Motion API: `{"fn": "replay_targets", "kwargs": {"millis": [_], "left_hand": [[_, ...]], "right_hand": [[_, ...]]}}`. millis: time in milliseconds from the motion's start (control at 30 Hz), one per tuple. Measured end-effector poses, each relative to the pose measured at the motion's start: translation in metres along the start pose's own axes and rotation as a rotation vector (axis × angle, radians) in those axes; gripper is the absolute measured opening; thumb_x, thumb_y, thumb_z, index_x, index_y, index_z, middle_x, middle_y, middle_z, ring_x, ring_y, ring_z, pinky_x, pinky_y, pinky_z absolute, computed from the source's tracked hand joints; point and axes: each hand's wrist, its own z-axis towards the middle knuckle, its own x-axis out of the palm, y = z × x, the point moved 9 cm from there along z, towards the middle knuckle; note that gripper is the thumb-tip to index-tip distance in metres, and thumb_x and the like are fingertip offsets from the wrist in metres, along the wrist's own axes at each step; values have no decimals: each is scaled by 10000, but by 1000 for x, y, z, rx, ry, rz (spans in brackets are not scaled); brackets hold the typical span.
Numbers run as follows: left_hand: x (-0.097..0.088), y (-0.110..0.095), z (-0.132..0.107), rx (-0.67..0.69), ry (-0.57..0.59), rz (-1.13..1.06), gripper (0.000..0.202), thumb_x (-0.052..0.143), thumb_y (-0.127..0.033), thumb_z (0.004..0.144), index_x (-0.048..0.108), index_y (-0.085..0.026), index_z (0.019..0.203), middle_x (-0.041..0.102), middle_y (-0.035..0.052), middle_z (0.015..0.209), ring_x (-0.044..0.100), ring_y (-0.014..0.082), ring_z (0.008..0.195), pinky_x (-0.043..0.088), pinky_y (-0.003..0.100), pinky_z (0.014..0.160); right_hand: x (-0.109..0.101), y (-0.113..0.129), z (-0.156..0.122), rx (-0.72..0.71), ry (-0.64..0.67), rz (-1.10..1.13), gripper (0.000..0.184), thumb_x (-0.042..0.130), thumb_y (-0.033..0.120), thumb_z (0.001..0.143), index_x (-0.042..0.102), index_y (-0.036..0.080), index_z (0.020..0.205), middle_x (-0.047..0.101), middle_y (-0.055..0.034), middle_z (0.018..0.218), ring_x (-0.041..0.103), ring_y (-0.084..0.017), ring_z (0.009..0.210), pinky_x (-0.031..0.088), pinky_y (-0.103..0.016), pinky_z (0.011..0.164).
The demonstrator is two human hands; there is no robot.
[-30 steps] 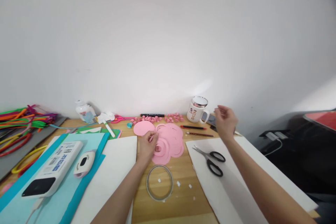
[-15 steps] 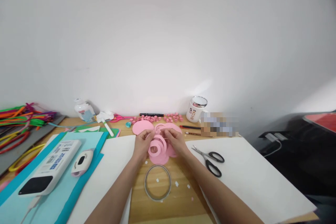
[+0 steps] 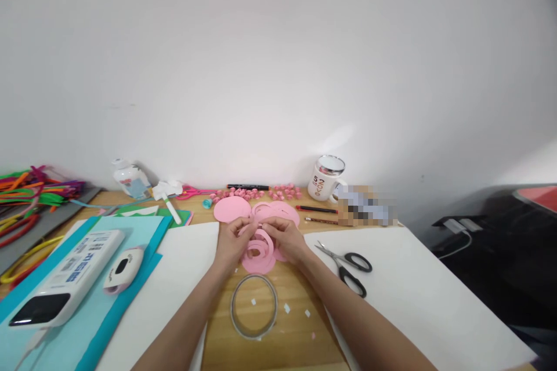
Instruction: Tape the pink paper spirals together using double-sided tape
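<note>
Between my two hands hangs a pink paper spiral [image 3: 263, 238], its curled strip looping down toward the table. My left hand [image 3: 235, 239] pinches its upper part from the left. From the right, the fingers of my right hand [image 3: 284, 236] are closed on the same strip, with the fingertips of both hands almost touching. A pink paper disc [image 3: 232, 209] lies just beyond my left hand, and more pink cut paper [image 3: 282, 212] lies behind my right. Below my hands a roll of tape [image 3: 253, 307] rests flat on the wood. My fingers hide part of the strip.
Black-handled scissors [image 3: 350, 266] lie on white paper [image 3: 413, 301] at right. A mug [image 3: 326, 178], a pen [image 3: 316, 209] and small pink rolls [image 3: 243, 193] line the back. To the left are a white power bank [image 3: 69, 278], a small white device [image 3: 124, 269] and a bottle [image 3: 131, 178].
My hands have come closer together at the top of the pink spiral, and its loops have shifted. The whole view has moved slightly.
</note>
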Motion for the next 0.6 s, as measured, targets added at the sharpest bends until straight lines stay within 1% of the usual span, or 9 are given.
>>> {"fn": "replay_targets", "kwargs": {"millis": [133,233,367,500,600], "left_hand": [[2,-6,-6,-5,-10,33,224,659,-358,622,599,-146,665,594,-20,519,546,115,452,432,190,407],[2,-6,-8,-29,-10,44,235,652,-368,631,580,-151,685,574,-31,519,536,113,421,433,192,372],[1,-8,-7,19,-8,88,236,651,-369,638,571,-150,671,567,-31,543,547,111,444,447,185,377],[-1,-8,-7,25,-17,100,244,650,-378,634,579,-146,665,574,-21,540,559,122,469,461,188,378],[-1,-8,-7,-1,-29,55,271,670,-387,605,595,-138,683,580,-13,583,564,127,499,484,203,385]], "right_hand": [[4,-2,-1,22,29,20,228,725,315,616,695,167,787,684,-19,727,600,-134,640,472,-291,686],[6,-1,-2,33,34,32,233,732,310,608,696,164,785,681,-17,707,597,-130,629,468,-293,682],[6,1,-3,30,13,2,223,736,317,597,699,159,750,686,-22,712,592,-132,620,464,-291,670],[6,2,-2,16,27,-49,256,714,362,616,698,158,770,689,-30,731,596,-147,655,463,-307,697],[6,4,-2,-11,44,-59,275,687,393,645,696,162,794,689,-36,747,603,-160,706,456,-319,733]]}}
